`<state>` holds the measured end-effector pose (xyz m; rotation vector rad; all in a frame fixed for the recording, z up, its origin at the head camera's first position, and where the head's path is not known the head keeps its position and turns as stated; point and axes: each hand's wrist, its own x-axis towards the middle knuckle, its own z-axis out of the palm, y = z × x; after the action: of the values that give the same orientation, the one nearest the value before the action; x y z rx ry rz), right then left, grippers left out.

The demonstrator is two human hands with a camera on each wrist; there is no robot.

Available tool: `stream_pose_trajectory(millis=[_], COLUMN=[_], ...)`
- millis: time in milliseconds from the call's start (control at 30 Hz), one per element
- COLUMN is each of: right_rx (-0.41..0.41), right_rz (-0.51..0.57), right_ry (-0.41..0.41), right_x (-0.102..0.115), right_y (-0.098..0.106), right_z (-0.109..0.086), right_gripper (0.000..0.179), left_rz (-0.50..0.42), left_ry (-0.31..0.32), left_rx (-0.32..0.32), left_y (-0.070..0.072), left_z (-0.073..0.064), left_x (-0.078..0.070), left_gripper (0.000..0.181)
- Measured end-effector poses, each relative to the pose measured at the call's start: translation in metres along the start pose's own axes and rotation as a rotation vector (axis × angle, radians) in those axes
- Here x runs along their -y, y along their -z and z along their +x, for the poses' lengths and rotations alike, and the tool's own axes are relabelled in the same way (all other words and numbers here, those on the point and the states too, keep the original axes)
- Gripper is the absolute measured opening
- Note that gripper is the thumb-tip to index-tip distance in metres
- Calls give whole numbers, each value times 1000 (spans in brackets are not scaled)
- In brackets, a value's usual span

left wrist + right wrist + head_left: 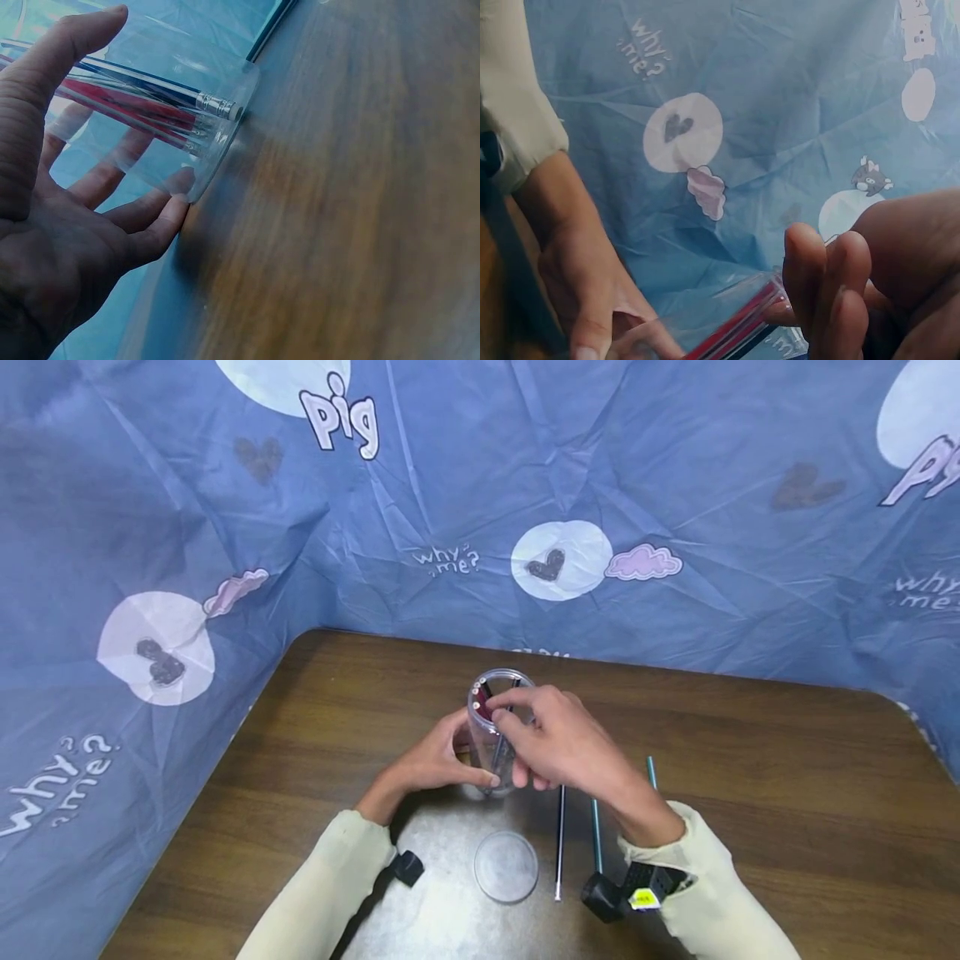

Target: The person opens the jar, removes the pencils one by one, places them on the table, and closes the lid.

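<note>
A clear plastic jar (pixel 483 750) stands on the table, with my left hand (pixel 429 762) curled round its side, thumb towards me. Inside lean red pencils (pixel 127 105) and a dark pencil (pixel 142 81); metal bands and a white eraser show at their lower ends in the left wrist view. My right hand (pixel 558 737) reaches over the jar's mouth, index finger and thumb pinched together among the pencil tops. Its other fingers hang curled outside the wall. In the right wrist view, those fingers partly hide the rim and the red pencils (pixel 731 326).
A round clear lid (pixel 506 867) lies nearer me on the table. To its right lie a black pencil (pixel 560 843) and a blue-green pencil (pixel 597 837); another blue-green pencil (pixel 651 772) shows beyond my right forearm. A blue printed cloth (pixel 465 485) hangs behind the table (pixel 787 793).
</note>
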<state>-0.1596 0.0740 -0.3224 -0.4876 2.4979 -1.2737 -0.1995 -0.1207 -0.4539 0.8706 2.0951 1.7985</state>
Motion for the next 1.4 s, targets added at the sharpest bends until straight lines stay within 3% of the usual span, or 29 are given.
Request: stream_pose_trajectory(millis=[100, 300, 467, 900, 1167, 1400], right_rx=[18, -2, -34, -146, -212, -261], right_rz=[7, 28, 85, 189, 349, 401], right_ry=[-10, -15, -5, 98, 109, 121], right_x=[-1, -3, -5, -15, -17, -16], right_y=[-2, -6, -7, -21, -29, -32], right_z=[1, 3, 1, -7, -7, -7], right_gripper=[35, 35, 29, 26, 22, 19], left_rz=[-6, 4, -11, -43, -25, -21], left_ry=[-2, 9, -2, -4, -22, -14], left_rx=[2, 3, 12, 22, 19, 23], left_y=[0, 3, 4, 3, 3, 4], left_z=[0, 2, 3, 3, 4, 3], left_x=[-2, 20, 26, 25, 27, 27], left_gripper=[77, 81, 79, 74, 75, 74])
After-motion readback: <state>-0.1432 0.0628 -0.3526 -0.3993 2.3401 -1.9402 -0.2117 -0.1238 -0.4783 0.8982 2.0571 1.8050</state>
